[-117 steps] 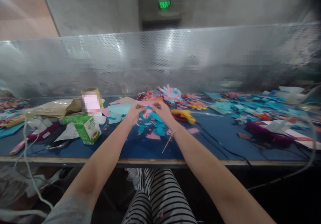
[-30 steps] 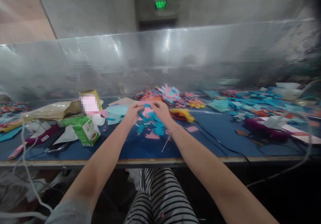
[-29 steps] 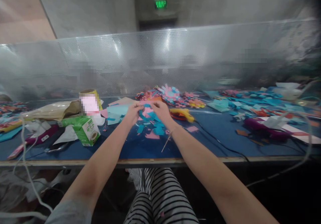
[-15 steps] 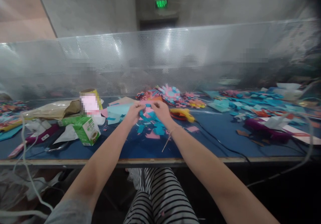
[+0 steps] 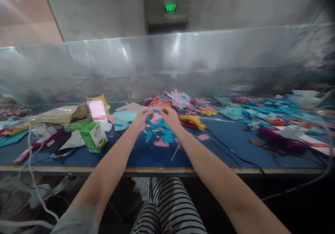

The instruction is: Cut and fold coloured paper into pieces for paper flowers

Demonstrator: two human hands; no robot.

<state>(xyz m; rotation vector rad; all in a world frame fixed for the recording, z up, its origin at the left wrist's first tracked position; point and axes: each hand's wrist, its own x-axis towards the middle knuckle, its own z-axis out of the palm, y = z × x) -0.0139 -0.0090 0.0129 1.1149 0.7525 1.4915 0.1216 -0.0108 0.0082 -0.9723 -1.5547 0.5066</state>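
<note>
The left hand [image 5: 141, 119] and right hand [image 5: 169, 117] pinch a blue ring [image 5: 154, 125] from opposite sides — seemingly to steady it.

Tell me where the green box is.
In the head view, the green box stands on the table, left of the left hand, in front of the yellow cylinder.

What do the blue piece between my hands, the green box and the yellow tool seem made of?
Blue piece: likely matte paper, given its thin look and flat, shineless colour.
Green box: probably smooth, thin card, with straight folded edges and printed panels.
Yellow tool: perhaps smooth, hard plastic, from its even colour and rounded body, though blur leaves this open.
</note>
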